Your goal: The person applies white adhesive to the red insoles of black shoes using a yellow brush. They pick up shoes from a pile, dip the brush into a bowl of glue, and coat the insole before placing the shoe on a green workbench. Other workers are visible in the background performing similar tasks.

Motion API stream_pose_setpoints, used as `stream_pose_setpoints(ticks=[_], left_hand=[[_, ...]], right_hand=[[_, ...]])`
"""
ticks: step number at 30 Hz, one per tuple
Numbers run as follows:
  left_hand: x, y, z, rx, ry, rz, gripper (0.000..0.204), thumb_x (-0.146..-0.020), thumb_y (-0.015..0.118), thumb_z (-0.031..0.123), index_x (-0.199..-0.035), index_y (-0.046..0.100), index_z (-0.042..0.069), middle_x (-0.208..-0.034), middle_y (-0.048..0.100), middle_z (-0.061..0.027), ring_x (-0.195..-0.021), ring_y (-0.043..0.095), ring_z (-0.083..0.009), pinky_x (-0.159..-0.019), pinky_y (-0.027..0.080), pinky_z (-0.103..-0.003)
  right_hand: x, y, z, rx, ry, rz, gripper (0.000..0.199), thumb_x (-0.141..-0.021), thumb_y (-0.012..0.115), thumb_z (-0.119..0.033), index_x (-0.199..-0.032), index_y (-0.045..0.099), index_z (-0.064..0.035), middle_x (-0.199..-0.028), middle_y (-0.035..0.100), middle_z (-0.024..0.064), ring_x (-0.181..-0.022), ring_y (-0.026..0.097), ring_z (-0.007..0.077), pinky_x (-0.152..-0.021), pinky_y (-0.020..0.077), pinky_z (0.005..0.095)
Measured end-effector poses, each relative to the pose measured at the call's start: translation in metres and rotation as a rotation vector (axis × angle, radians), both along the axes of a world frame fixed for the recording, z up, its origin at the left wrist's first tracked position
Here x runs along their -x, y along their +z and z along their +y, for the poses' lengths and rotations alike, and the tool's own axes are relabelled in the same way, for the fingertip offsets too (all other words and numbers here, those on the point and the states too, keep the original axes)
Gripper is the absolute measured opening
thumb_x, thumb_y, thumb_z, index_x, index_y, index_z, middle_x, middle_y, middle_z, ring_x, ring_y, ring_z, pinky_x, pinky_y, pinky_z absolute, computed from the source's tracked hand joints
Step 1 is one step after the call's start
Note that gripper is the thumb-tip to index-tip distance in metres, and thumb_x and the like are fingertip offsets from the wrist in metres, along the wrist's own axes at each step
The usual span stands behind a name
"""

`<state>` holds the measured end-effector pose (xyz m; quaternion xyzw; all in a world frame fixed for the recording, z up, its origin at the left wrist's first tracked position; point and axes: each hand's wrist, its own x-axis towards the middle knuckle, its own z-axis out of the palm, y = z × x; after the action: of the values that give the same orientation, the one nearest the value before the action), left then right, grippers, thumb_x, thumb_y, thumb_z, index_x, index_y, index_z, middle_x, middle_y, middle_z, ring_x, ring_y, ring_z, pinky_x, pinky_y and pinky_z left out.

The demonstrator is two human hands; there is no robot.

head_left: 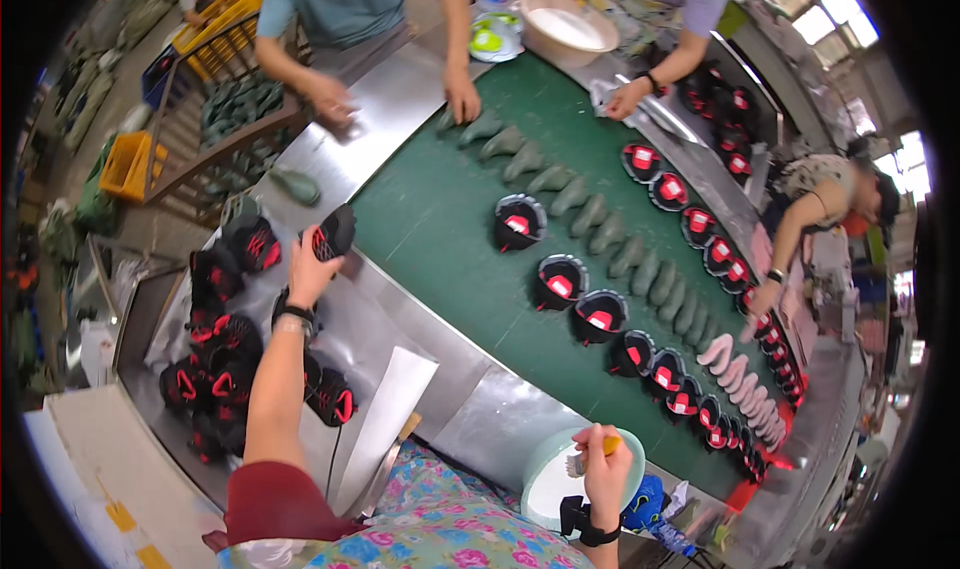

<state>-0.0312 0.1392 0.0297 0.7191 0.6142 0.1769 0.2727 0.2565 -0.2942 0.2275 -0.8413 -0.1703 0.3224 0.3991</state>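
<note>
My left hand (311, 271) is closed on a black shoe upper (337, 229) with red lacing, held at the edge of the metal side table. Beside it lies a heap of similar black-and-red shoe uppers (222, 354). At the lower right, my right hand (606, 472) grips a brush (578, 464) with a yellow handle. Its bristles are over a pale green basin (539, 447) of white liquid; I cannot tell if they touch the liquid.
A green conveyor belt (430, 219) carries rows of black uppers (560, 282), green shoe lasts (570, 196) and pink pieces (735, 374). Co-workers' hands (462, 94) reach in across the belt. A white board (385, 424) leans near my body; a second basin (570, 31) stands at the far end.
</note>
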Motion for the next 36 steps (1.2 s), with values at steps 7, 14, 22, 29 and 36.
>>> stream_pose_setpoints(ticks=[7,14,22,29,36], left_hand=[[-0.109,0.118,-0.21,1.497,-0.299,-1.209,0.073,-0.09,0.07,0.039,-0.147,0.038,0.006,-0.142,0.051,-0.0107,-0.13,0.05,-0.0224,-0.111,0.039,-0.04],[-0.089,0.149,-0.282,1.466,-0.505,-1.004,0.072,-0.101,0.055,0.038,-0.158,0.018,0.014,-0.158,0.029,-0.0154,-0.136,0.043,-0.0261,-0.111,0.039,-0.045],[-0.077,0.193,-0.343,0.577,-1.09,-0.613,0.077,-0.08,0.044,-0.015,-0.153,0.03,0.006,-0.148,0.042,-0.021,-0.135,0.046,-0.0341,-0.109,0.041,-0.038],[-0.037,0.169,-0.397,0.64,-1.292,-0.483,0.035,-0.084,0.067,-0.004,-0.118,0.064,0.002,-0.127,0.064,-0.0118,-0.112,0.065,-0.0248,-0.093,0.052,-0.032],[-0.064,0.173,-0.399,1.145,-1.087,-0.307,0.067,-0.088,0.05,-0.017,-0.148,0.037,0.01,-0.122,0.061,-0.0091,-0.095,0.064,-0.0165,-0.075,0.053,-0.03]], right_hand=[[0.043,0.032,0.055,-0.202,0.499,-0.647,0.024,-0.072,0.08,-0.005,-0.094,0.071,-0.0069,-0.094,0.07,0.0077,-0.092,0.063,0.0277,-0.074,0.054,0.0353],[0.05,0.035,-0.01,-0.204,0.458,-0.557,0.037,-0.066,0.087,-0.014,-0.097,0.072,-0.0017,-0.095,0.072,0.0125,-0.09,0.067,0.0277,-0.077,0.0554,0.0356],[0.056,0.059,-0.079,-0.145,0.684,-0.111,0.027,-0.083,0.078,-0.02,-0.101,0.07,-0.0021,-0.088,0.065,0.0165,-0.079,0.064,0.0328,-0.074,0.0505,0.0385],[0.019,-0.006,-0.2,-0.154,-0.274,-0.291,0.021,-0.088,0.072,-0.024,-0.089,0.074,-0.0026,-0.082,0.069,0.0145,-0.07,0.062,0.0259,-0.069,0.0499,0.0347],[0.037,-0.122,-0.261,-0.042,-0.436,-0.335,0.02,-0.079,0.079,-0.019,-0.084,0.075,-0.0002,-0.085,0.07,0.0145,-0.076,0.068,0.0293,-0.07,0.052,0.0358]])
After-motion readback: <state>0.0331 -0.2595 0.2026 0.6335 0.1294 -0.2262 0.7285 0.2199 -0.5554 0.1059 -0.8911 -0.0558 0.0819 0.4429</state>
